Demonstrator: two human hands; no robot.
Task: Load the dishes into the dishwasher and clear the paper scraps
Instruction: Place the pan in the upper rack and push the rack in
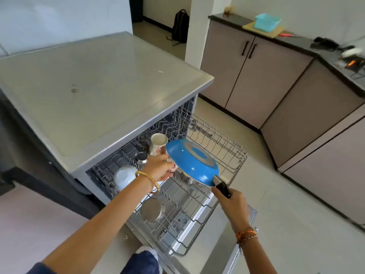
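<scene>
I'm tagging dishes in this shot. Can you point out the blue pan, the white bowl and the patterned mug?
blue pan [194,162]: head view, on its upturned blue underside.
white bowl [124,177]: head view, on its rounded outer wall.
patterned mug [158,142]: head view, on its open white mouth.

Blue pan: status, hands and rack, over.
Right hand grips blue pan by its handle, bottom up over the lower rack. Left hand at the patterned cup, grip unclear. Steel bowl already racked.

blue pan [192,162] with grey ring and black handle; white cup [158,144] with red pattern; white bowl [124,177]; grey rack [217,147]; far teal basket [267,21].
</scene>
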